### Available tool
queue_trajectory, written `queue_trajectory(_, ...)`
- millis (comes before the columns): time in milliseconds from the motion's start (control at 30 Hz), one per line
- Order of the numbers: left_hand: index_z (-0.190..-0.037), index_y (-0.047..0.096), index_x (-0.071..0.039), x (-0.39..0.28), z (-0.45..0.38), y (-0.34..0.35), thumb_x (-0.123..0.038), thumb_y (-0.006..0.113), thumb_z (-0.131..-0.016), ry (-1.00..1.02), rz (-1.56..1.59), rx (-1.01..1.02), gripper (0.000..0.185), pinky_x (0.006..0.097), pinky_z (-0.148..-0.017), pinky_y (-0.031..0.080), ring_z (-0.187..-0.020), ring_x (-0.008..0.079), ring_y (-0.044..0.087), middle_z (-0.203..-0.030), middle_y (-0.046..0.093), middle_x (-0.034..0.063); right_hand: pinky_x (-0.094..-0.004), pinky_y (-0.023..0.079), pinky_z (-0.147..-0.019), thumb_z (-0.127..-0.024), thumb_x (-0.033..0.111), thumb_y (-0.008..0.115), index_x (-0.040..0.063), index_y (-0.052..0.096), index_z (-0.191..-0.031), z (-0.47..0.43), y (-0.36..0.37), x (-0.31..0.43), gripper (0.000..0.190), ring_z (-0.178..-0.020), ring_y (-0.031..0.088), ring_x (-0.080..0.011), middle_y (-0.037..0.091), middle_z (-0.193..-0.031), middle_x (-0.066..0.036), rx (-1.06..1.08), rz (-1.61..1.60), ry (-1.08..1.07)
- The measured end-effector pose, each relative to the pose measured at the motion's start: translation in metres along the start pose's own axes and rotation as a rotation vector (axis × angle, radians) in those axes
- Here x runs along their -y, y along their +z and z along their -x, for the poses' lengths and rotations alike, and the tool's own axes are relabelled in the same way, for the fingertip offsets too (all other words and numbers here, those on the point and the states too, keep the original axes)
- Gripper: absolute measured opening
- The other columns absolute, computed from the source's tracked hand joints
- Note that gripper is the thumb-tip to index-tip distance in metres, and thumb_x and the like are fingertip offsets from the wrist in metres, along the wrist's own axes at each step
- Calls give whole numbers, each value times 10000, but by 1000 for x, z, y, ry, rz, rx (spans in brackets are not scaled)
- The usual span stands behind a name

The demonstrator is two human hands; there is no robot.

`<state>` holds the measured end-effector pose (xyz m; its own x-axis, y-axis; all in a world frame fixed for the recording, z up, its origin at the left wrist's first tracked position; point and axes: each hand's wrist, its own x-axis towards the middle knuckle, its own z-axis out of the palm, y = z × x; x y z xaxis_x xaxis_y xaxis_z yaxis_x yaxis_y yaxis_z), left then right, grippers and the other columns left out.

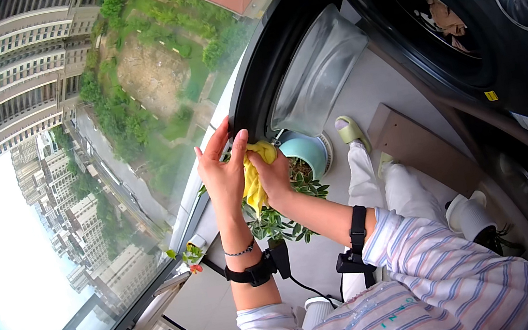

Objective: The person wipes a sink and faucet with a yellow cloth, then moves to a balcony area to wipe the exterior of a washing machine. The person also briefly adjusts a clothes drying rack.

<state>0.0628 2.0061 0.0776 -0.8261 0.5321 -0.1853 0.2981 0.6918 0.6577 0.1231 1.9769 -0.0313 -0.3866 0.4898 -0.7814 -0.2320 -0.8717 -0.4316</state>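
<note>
The round door (251,81) of a front-loading washing machine stands swung out, with a black ring and a clear glass bowl (319,70). My left hand (223,163) is at the lower end of the ring, its thumb and a finger on the rim and the other fingers spread. Just beside it, my right hand (273,174) grips a crumpled yellow cloth (255,179). Part of the cloth reaches up to the door's lower edge, and the rest hangs down. The fingers around the cloth are partly hidden.
The black washing machine (501,60) stands at the right, pinkish-brown fabric (447,17) in its drum. A turquoise pot (306,150) with a leafy plant (278,222) sits under my hands. Left is a large window (152,146). A brown panel (420,150) lies by my feet, near a white pot (472,217).
</note>
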Motion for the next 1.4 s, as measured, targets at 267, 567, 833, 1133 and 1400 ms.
queue_trajectory(267, -962, 631, -62, 4, -16, 9, -321, 834, -690, 67, -135, -100, 427, 439, -1021, 332, -846, 227, 667, -889, 690, 42, -348, 551, -641, -807, 174, 706, -49, 610, -1053, -44, -2, -79, 345, -741, 675, -229, 669, -943, -144, -274, -62, 398)
queue_trajectory(567, -931, 583, -6, 2, -14, 11, -233, 850, -676, 94, -194, -105, 433, 360, -786, 463, -829, 245, 606, -882, 634, 92, -508, 494, -918, -931, 161, 469, 21, 542, -1159, -128, -116, -69, 277, -994, 626, -338, 624, -1086, -170, -133, -424, 881)
queue_trajectory(833, -958, 556, 7, -3, -16, 9, -127, 827, -724, 39, -44, -88, 382, 295, -827, 460, -869, 171, 596, -898, 615, 68, -512, 517, -860, -907, 256, 486, 29, 592, -1150, -186, -143, -19, 349, -983, 640, -335, 643, -1106, -172, 183, -643, 564)
queue_trajectory(1133, -957, 553, 17, -3, -13, 7, -122, 830, -706, 36, -102, -92, 399, 319, -873, 440, -879, 181, 568, -886, 595, 65, -482, 538, -805, -869, 252, 511, 34, 610, -1118, -348, -197, 124, 346, -937, 658, -293, 660, -1058, -154, 395, 55, 311)
queue_trajectory(1400, -985, 552, 21, -4, -21, 6, -143, 822, -723, 54, -86, -116, 409, 331, -887, 432, -898, 199, 579, -901, 610, 81, -314, 492, -752, -871, 243, 516, 21, 640, -1013, -286, -125, 269, 291, -821, 608, -191, 631, -906, -84, 181, 622, -1)
